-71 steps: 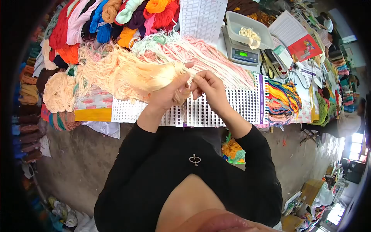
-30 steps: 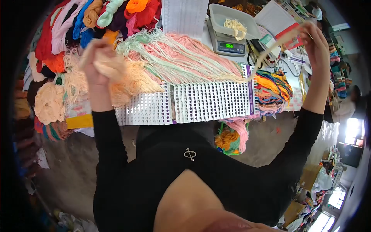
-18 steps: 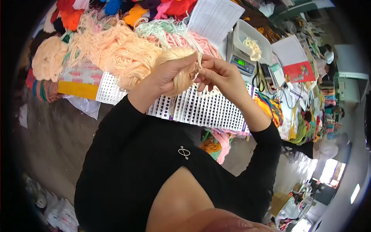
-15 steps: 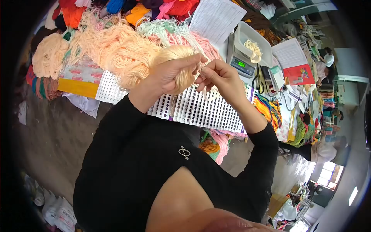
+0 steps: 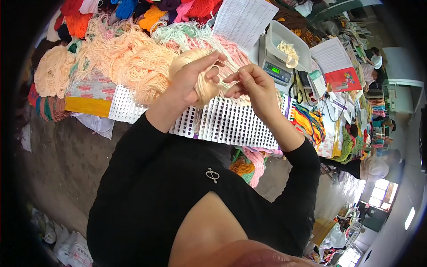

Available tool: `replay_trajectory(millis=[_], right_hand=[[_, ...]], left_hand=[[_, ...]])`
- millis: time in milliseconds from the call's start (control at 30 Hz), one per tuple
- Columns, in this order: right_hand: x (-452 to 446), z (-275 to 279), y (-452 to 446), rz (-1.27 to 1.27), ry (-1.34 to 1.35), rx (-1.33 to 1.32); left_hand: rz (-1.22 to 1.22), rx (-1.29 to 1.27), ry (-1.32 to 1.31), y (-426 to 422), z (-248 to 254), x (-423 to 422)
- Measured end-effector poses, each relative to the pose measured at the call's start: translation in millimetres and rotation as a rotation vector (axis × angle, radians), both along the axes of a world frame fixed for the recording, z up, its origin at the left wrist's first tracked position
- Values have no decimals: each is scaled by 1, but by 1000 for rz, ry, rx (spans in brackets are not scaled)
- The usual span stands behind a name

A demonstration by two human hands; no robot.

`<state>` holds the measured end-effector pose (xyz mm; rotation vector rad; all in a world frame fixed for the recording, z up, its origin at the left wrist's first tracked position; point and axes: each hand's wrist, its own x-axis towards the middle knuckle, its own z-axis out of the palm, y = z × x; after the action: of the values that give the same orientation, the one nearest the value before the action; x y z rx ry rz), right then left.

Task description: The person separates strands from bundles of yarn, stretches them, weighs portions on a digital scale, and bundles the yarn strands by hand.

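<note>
A bundle of cream yarn (image 5: 205,91) is gripped in my left hand (image 5: 189,80), its fingers curled round it above the table's front part. Just to the right, my right hand (image 5: 258,89) pinches thin pale strands that run across to the bundle. Below both hands lie white cards with rows of holes (image 5: 235,122). Loose peach yarn (image 5: 138,58) spreads left of the bundle, and pink and mint strands (image 5: 191,35) lie behind my hands.
A scale (image 5: 275,71) with a tray (image 5: 287,33) stands at the back right, near black scissors (image 5: 296,86), an open booklet (image 5: 340,66) and multicoloured yarn (image 5: 311,124). A printed sheet (image 5: 244,22) lies behind. Other people (image 5: 376,60) are at the far right.
Since the earlier frame with my hands wide apart, they have come together at the cream bundle. In the last half second, my right hand has moved slightly away from my left, with strands between them.
</note>
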<state>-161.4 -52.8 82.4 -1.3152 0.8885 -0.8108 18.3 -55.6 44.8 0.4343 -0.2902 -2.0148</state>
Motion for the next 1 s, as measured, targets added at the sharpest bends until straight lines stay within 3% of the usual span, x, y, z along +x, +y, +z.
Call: replay_trajectory(millis=[33, 133, 167, 233, 267, 333, 367, 433, 500, 567, 700, 800, 833, 900, 967, 1000], right_hand=[[-2, 2, -2, -26, -44, 57], [-12, 15, -12, -93, -192, 153], [-24, 25, -22, -64, -213, 104], [-44, 64, -38, -192, -163, -48], [-58, 80, -50, -248, -295, -124], [-101, 121, -83, -190, -284, -308], [-127, 144, -101, -219, -441, -301], [-181, 193, -144, -151, -456, -272], [-163, 220, -156, -353, -343, -547], [-159, 253, -173, -537, -329, -569], [-186, 311, -215, -449, -131, -695], [-200, 341, -234, -625, 126, -943], [-212, 356, -247, -814, 157, -938], [-226, 367, -239, -777, 262, -1025], [-234, 369, -239, -880, 187, -983], [-241, 366, -239, -887, 236, -978]], left_hand=[[4, -41, 1, -2, -2, 2], [-376, -188, -186, -1, 0, 22], [-398, -264, -273, -3, -11, 33], [-245, -156, -170, -4, -26, 63], [-257, -153, -168, -7, -36, 85], [-26, -57, 140, -21, -60, 139], [91, -8, 289, -25, -70, 164], [726, 235, -296, -22, -84, 207], [920, 308, -390, -20, -110, 246], [1006, 404, -382, -17, -137, 277], [1115, 573, -382, 0, -171, 303], [1111, 472, -395, 6, -217, 336], [1105, 416, -406, 7, -233, 347], [1102, 336, -443, 9, -253, 362], [1163, 344, -653, 7, -263, 368], [1120, 307, -546, 4, -304, 407]])
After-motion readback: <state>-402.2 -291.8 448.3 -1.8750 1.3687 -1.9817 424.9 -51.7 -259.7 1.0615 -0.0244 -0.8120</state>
